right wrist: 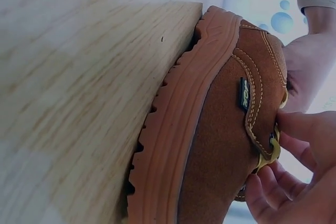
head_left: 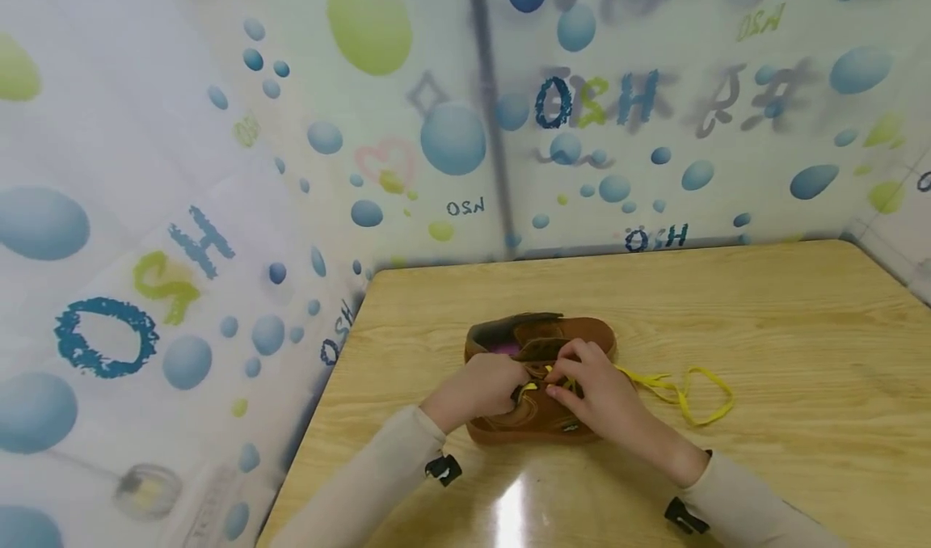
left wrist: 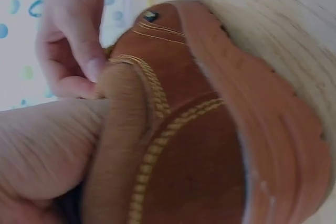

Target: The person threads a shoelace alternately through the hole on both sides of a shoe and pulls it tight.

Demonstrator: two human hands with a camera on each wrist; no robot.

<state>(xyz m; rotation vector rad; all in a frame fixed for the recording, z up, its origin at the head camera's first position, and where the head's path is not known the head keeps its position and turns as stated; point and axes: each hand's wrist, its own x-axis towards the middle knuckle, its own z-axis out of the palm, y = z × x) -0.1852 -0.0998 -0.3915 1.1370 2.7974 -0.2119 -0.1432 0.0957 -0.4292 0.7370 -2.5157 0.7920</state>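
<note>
A brown leather shoe (head_left: 527,420) lies nearest me on the wooden table, its toe to the right. My left hand (head_left: 482,386) reaches into its opening; in the left wrist view the shoe's collar (left wrist: 119,124) hides those fingers. Over the eyelets, my right hand (head_left: 598,386) has thumb and fingertips around a short stretch of yellow shoelace (right wrist: 270,153). The pinch itself is partly covered in the head view. Behind stands a second brown shoe (head_left: 598,334), close against the first. The right wrist view shows a small dark tag (right wrist: 244,94) on the near shoe's side.
A loose loop of yellow lace (head_left: 716,415) trails over the table (head_left: 800,330) right of the shoes. White walls with blue and green spots (head_left: 452,138) border the table at the back and left. Dark straps (head_left: 444,469) sit at both sleeves.
</note>
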